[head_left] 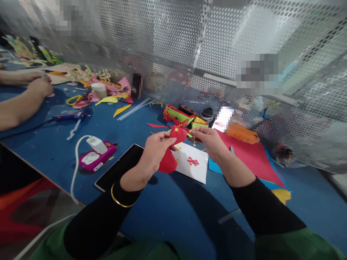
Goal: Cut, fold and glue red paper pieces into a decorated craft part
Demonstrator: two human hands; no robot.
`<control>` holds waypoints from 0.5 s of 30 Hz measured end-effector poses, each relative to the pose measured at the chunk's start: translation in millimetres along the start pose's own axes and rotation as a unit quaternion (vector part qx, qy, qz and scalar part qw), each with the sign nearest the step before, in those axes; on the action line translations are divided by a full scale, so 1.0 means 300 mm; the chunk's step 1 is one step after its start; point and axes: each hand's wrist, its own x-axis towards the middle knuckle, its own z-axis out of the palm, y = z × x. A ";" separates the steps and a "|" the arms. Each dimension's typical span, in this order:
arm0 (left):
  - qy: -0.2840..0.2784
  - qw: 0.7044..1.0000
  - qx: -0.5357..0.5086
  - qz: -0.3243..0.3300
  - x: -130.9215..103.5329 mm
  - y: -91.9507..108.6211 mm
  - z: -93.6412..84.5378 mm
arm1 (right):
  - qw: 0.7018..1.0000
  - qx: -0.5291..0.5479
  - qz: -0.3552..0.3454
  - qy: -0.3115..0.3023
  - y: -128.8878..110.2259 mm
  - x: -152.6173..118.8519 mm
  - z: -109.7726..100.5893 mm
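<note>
My left hand (157,153) pinches a red paper cutout (168,162) with rounded lobes, holding it above the table. A small yellow square (176,129) sits on its upper lobe. Just right of it, my right hand (207,139) has thumb and forefinger pressed together; a tiny yellowish bit seems to be at the tips, too small to name. Below both hands lies a white sheet (199,175) bearing a cluster of small red paper squares (193,161) and some yellow bits.
A tablet (119,166), a purple power socket (97,157) with a white plug, and a glue gun (72,116) lie to the left. Coloured paper (249,155) and a lit phone (223,118) are right. A perforated metal screen (173,43) stands behind. A co-worker's hands (40,85) are far left.
</note>
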 end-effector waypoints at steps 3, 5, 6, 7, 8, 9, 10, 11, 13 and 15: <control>-0.020 1.000 0.009 0.002 -0.012 -0.003 0.010 | 0.998 0.053 0.020 0.024 -0.059 -0.108 -0.018; -0.035 0.999 0.020 0.009 -0.020 -0.008 0.018 | 0.994 0.093 0.047 0.044 -0.084 -0.178 -0.017; -0.043 0.999 0.026 0.014 -0.024 -0.011 0.022 | 0.991 0.108 0.059 0.054 -0.091 -0.209 -0.013; -0.050 0.998 0.030 0.019 -0.029 -0.014 0.026 | 0.989 0.119 0.065 0.065 -0.095 -0.235 -0.007; -0.057 0.997 0.035 0.023 -0.034 -0.019 0.030 | 0.987 0.124 0.066 0.072 -0.097 -0.257 0.000; -0.066 0.997 0.040 0.026 -0.038 -0.023 0.034 | 0.987 0.124 0.062 0.075 -0.097 -0.275 0.007; -0.075 0.996 0.046 0.028 -0.043 -0.028 0.037 | 0.988 0.124 0.057 0.075 -0.095 -0.287 0.015; -0.085 0.995 0.051 0.029 -0.047 -0.033 0.040 | 0.988 0.125 0.052 0.072 -0.093 -0.296 0.023; -0.101 0.993 0.058 0.028 -0.053 -0.040 0.043 | 0.988 0.131 0.046 0.063 -0.087 -0.302 0.035; -0.109 0.992 0.064 0.025 -0.056 -0.045 0.043 | 0.988 0.133 0.046 0.058 -0.081 -0.301 0.043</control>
